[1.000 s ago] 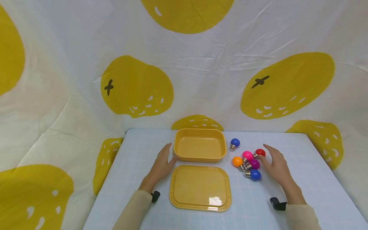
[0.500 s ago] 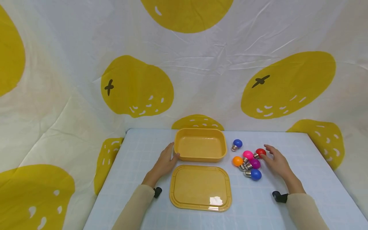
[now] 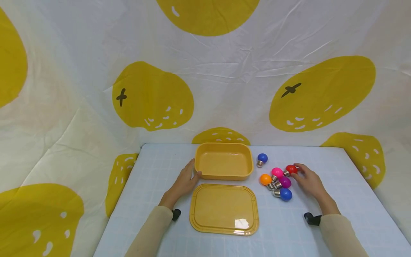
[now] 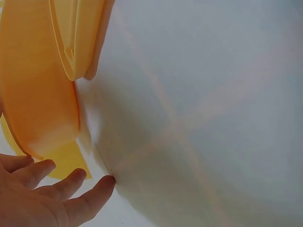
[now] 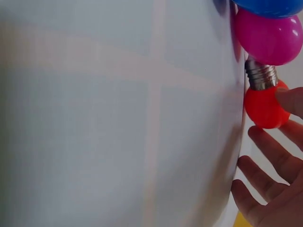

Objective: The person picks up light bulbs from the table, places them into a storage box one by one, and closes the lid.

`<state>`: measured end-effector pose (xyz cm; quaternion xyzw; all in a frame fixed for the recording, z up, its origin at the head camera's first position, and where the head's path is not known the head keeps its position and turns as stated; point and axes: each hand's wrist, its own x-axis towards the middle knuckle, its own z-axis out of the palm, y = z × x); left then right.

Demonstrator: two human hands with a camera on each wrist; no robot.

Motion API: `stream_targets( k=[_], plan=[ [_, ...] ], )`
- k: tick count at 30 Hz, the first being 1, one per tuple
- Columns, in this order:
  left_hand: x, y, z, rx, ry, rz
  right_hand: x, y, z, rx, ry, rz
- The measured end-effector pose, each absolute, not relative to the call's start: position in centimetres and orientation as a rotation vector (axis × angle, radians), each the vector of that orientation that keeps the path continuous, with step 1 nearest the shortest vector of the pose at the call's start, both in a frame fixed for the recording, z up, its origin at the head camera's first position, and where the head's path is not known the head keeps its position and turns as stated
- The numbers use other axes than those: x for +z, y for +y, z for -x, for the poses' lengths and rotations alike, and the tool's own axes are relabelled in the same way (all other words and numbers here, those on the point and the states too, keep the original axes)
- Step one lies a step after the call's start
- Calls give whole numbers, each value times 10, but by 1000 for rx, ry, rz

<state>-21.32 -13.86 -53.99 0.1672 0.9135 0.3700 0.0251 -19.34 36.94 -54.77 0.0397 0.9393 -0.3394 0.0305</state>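
My right hand (image 3: 309, 182) pinches a red light bulb (image 3: 290, 169) at the right of a small cluster. In the right wrist view the thumb lies on the red glass (image 5: 265, 109), and the other fingers spread behind it. Beside the left end of a yellow plastic box (image 3: 223, 177) is my left hand (image 3: 183, 182), fingers extended along its side and thumb at the front corner. Crowded by the red bulb lie a pink bulb (image 3: 277, 172), a purple bulb (image 3: 285, 182), an orange bulb (image 3: 265, 179) and a blue bulb (image 3: 285, 194).
A matching yellow lid (image 3: 223, 210) lies flat in front of the box. Another blue bulb (image 3: 262, 157) lies apart, right of the box. Behind the table (image 3: 160, 157) hangs a white cloth (image 3: 224, 89) with yellow fruit prints.
My right hand has closed its thumb and index finger on the red bulb. My left hand has come in against the box. The far blue bulb has rolled slightly right and back.
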Motion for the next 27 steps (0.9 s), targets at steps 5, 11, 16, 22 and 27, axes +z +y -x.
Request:
stream_targets(
  k=[5,11,16,22,27],
  plan=[
    [-540,-138,213,1147,2830,-541,-548,370,193,-1042,2892,-126],
    [-541,-138,213,1107,2833,-535,-546,369,191,-1035,2892,-176],
    [-541,-137,213,1096,2832,-530,-541,368,186,-1051,2908,-196],
    [-540,-137,213,1101,2837,-517,-536,370,184,-1047,2945,-170],
    [-539,-136,211,1111,2837,-509,-530,369,183,-1069,2981,-128]
  ],
)
